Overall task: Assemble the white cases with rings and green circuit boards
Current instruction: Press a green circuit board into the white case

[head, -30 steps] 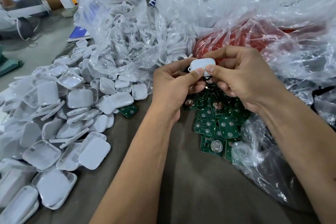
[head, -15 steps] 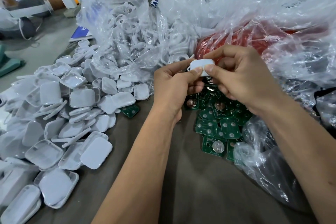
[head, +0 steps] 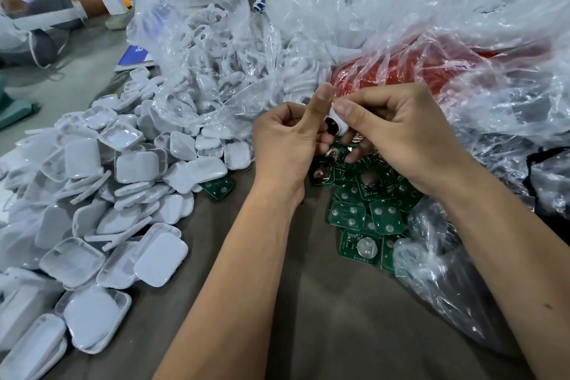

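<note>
White plastic case (head: 334,124) is sitting pinched between both hands, tilted on edge, dark inside facing the camera. Left hand (head: 287,145): thumb is pointing up against the case's left edge, the other fingers are curling behind it. Right hand (head: 398,136): thumb is pressing on the top right corner, fingers are curling under and round the case. Both are gripping it above the board pile, clear of the counter (head: 324,318).

Directly below the hands, green circuit boards (head: 367,213) are lying in a loose heap on the grey counter, some showing round silver coin cells, some showing silver pads. The heap is spilling out of a clear plastic bag (head: 431,259) on its right. One stray green board (head: 217,187) is lying apart, at the edge of the case pile.

Left of the hands, a big heap of white case halves (head: 117,182) is spreading across the counter, some open side up, some face down.

Behind the hands, a clear bag of white rings (head: 197,49) is standing open, touching the back of the case heap. To its right, a crumpled clear bag with red contents (head: 410,68); can't tell what the red stuff is.

Far left rear, another person's forearm (head: 89,6) is resting near a white charger (head: 112,0).
</note>
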Motion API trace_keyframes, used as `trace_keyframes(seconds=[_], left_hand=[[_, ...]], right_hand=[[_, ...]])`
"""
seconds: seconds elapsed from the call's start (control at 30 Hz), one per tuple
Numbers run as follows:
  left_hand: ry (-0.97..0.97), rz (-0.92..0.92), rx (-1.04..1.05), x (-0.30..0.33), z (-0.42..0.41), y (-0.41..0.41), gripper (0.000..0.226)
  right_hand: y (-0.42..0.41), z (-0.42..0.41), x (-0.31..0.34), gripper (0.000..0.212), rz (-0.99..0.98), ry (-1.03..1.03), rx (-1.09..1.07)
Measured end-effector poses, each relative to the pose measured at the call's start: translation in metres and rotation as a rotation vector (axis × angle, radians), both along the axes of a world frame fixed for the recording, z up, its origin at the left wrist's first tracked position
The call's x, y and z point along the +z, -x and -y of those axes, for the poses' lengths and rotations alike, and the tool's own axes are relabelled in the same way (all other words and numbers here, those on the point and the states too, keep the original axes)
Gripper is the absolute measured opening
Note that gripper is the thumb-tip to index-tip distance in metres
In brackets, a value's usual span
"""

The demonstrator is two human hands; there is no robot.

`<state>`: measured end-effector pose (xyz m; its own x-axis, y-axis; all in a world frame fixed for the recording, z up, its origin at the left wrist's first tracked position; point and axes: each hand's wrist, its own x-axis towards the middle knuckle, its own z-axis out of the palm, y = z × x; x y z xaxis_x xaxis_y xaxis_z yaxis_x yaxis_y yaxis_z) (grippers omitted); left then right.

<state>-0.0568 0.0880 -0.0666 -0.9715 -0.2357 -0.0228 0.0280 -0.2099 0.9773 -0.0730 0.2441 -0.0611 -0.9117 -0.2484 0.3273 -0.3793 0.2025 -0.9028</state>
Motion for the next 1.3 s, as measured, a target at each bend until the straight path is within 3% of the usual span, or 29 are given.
trace_keyframes(seconds=[0.13, 0.33, 0.6, 1.03, 1.13, 1.3], left_hand=[[-0.014, 0.004, 0.033, -0.001, 0.001, 0.002, 0.035], [-0.168, 0.009, -0.045, 0.002, 0.003, 0.004, 0.018], [-0.114, -0.021, -0.036, 0.001, 0.004, 0.005, 0.012], [-0.219, 0.094, -0.032, 0.0, 0.0, 0.004, 0.016], [-0.158, 0.061, -0.004, -0.003, -0.003, 0.005, 0.019], [-0.173, 0.071, -0.108, -0.004, 0.003, 0.006, 0.007]], right_hand=[[0.0, 0.003, 0.0, 0.013, 0.095, 0.087, 0.007], [0.001, 0.003, 0.007, 0.018, 0.371, 0.336, -0.018], [0.0, -0.001, 0.012, 0.017, 0.51, 0.381, 0.018], [-0.004, 0.016, 0.006, 0.014, 0.411, 0.447, -0.115], [-0.004, 0.018, 0.005, 0.013, 0.382, 0.469, -0.18], [-0.004, 0.016, 0.005, 0.013, 0.367, 0.504, -0.2]])
